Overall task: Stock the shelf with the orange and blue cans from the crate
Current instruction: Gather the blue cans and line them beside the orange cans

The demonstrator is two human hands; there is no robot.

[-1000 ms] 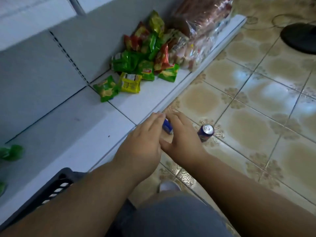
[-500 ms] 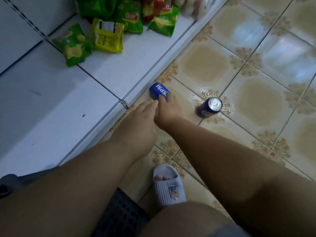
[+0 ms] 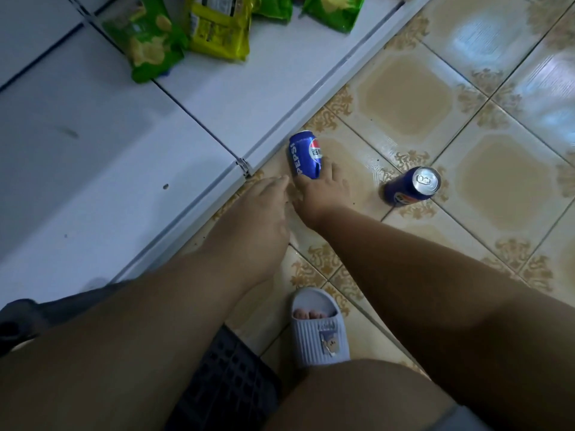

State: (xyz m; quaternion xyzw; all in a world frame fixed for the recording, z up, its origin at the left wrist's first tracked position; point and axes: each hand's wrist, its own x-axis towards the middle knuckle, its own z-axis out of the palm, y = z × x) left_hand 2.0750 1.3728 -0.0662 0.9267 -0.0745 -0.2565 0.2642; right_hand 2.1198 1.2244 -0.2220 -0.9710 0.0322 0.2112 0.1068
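Beside the shelf edge (image 3: 273, 144), right hand (image 3: 320, 194) fingers gripping blue can (image 3: 306, 157), left hand (image 3: 264, 213) relaxed, empty

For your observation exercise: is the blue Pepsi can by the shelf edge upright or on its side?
On its side. The Pepsi can lies on the floor tiles, its lettering running lengthwise along the floor, with the right hand touching its near end.

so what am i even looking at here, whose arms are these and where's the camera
There is no machine here. The camera sits on a person's head and looks down, so the arms are their own. The right hand grips a blue Pepsi can lying on the tiled floor beside a white shelf. The left hand is next to it, fingers relaxed, holding nothing. A second blue can stands on the floor nearby. Snack packets lie on the shelf. A dark crate shows at the bottom, beside a slipper.
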